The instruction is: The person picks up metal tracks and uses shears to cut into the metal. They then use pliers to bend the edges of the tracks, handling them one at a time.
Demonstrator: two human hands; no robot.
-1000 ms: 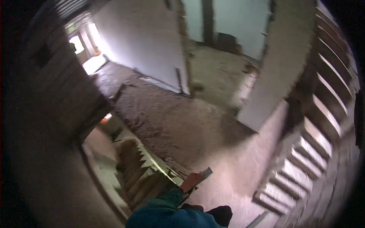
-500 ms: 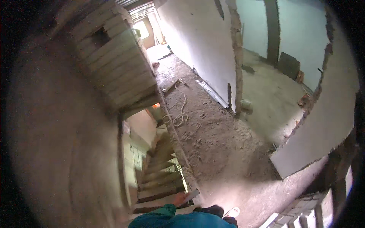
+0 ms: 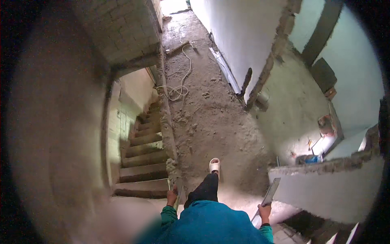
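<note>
In my right hand (image 3: 265, 212), closed around it, is a long flat grey trowel-like blade (image 3: 271, 191), tilted up and away from me. My left hand (image 3: 172, 196) is closed on a thin flat tool (image 3: 178, 198), seen nearly edge-on; its kind does not show. It is beside the rough edge of the stairwell. Both hands hang at my sides, one on either side of my blue top (image 3: 207, 223). A foot in a pale open-toed sandal (image 3: 214, 164) is stretched forward on the dirt-covered floor.
Concrete stairs (image 3: 146, 156) drop away at my left behind a raised rough edge (image 3: 166, 118). A pale cable (image 3: 185, 77) lies looped ahead, with a pale strip (image 3: 225, 71) along the white wall (image 3: 243, 32). A low broken wall (image 3: 325, 183) stands at my right.
My view has turned, and the stairs now sit farther left. My right hand with its blade has come into view. One foot now shows farther forward.
</note>
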